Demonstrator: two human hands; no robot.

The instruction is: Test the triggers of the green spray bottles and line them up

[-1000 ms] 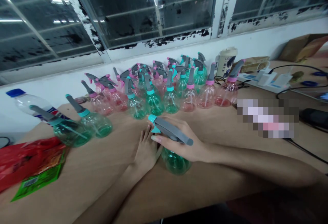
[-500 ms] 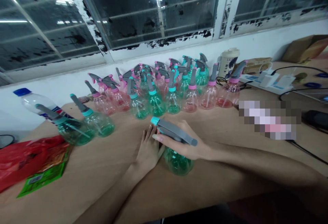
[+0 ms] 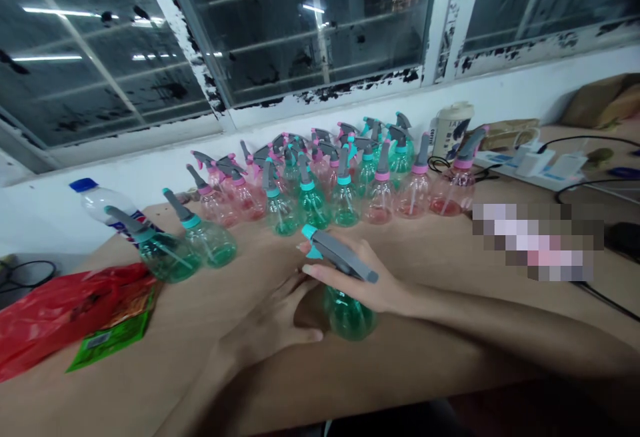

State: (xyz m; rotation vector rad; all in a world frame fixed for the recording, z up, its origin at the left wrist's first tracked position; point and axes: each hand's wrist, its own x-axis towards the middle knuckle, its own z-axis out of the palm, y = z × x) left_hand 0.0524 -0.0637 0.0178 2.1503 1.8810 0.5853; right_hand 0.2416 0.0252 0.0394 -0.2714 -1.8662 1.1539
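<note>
A green spray bottle (image 3: 350, 314) with a grey trigger head and a teal nozzle stands near the front of the wooden table (image 3: 210, 357). My right hand (image 3: 363, 277) is wrapped round its neck and trigger head. My left hand (image 3: 273, 320) lies just left of the bottle, fingers stretched out and apart, close to its green body. Whether it touches the bottle I cannot tell.
Several green and pink spray bottles (image 3: 340, 177) crowd the back of the table under the window. Two green ones (image 3: 200, 244) and a blue-capped water bottle (image 3: 105, 207) stand at the left. A red bag (image 3: 55, 310) and green packet (image 3: 115, 337) lie front left. Cables, chargers (image 3: 535, 160) and a cup (image 3: 450, 127) are at right.
My left hand has drawn back from the bottle's neck toward me and spread flat. My right hand keeps its hold. The view has shifted slightly, so everything sits further right.
</note>
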